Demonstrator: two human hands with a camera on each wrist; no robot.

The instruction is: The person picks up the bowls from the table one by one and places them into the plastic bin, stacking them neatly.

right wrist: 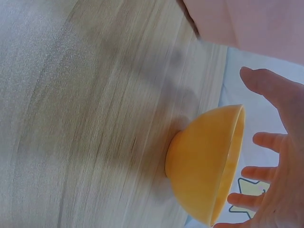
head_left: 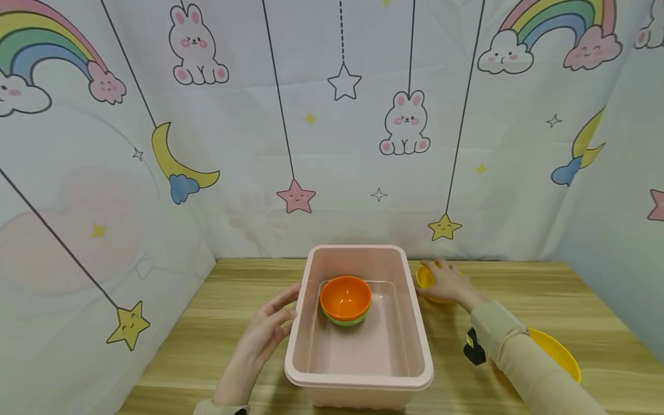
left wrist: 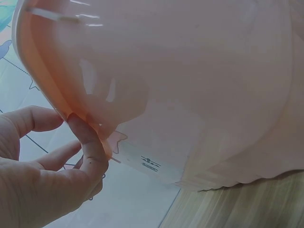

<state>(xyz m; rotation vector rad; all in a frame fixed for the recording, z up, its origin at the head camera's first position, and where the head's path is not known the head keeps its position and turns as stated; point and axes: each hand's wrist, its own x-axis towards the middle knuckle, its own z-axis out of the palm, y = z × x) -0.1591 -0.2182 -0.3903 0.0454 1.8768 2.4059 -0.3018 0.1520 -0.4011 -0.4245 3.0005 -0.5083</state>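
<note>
A pale pink plastic bin (head_left: 358, 377) stands in the middle of the wooden table. Inside it, toward the back left, an orange bowl (head_left: 346, 297) is nested in a green bowl (head_left: 347, 321). My left hand (head_left: 264, 331) is at the bin's left side, its fingertips touching the outside of the rim, as the left wrist view also shows. To the bin's right, my right hand (head_left: 450, 282) hovers over a small yellow bowl (right wrist: 202, 159), fingers and thumb spread apart. That bowl stands upright; whether a fingertip touches its rim is hard to tell.
A larger yellow dish (head_left: 557, 351) lies at the right, partly hidden by my right forearm. A black device (head_left: 474, 349) sits at my right wrist. Behind the table hangs a white curtain (head_left: 353, 144) printed with rabbits, stars and rainbows.
</note>
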